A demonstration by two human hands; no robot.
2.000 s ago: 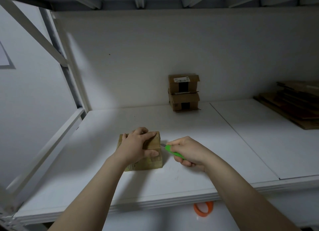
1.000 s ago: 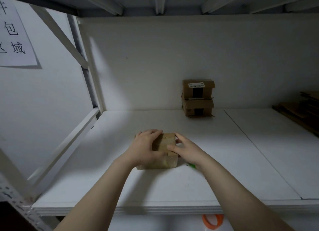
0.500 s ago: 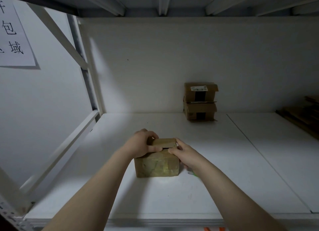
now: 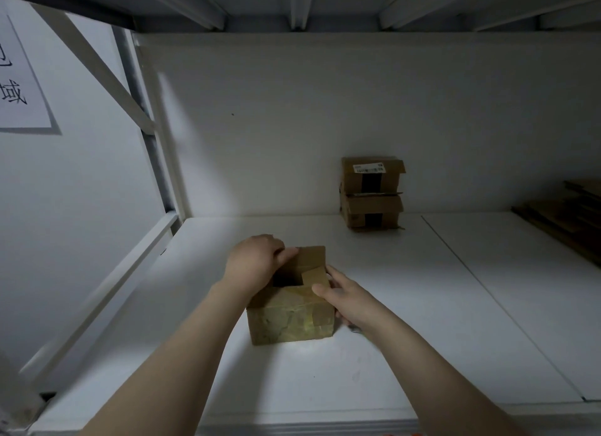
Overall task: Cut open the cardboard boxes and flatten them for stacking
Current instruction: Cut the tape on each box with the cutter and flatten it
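A small taped cardboard box [image 4: 291, 321] stands on the white shelf [image 4: 374, 364] in front of me, its top partly open with a dark gap showing. My left hand [image 4: 252, 261] grips the far top flap and holds it lifted. My right hand [image 4: 341, 297] holds the box's right side, thumb on the taped near flap. The green cutter is hidden; only a small dark tip [image 4: 356, 330] shows under my right wrist.
Two sealed cardboard boxes [image 4: 372, 193] are stacked against the back wall. Flattened cardboard [image 4: 572, 214] lies piled at the far right. A diagonal frame brace [image 4: 97, 68] and rail bound the shelf's left side. A paper sign [image 4: 19, 87] hangs on the left wall.
My right hand put down the green cutter and moved to the box. Both hands pulled the top flaps apart, and the far flap now stands raised over an open gap.
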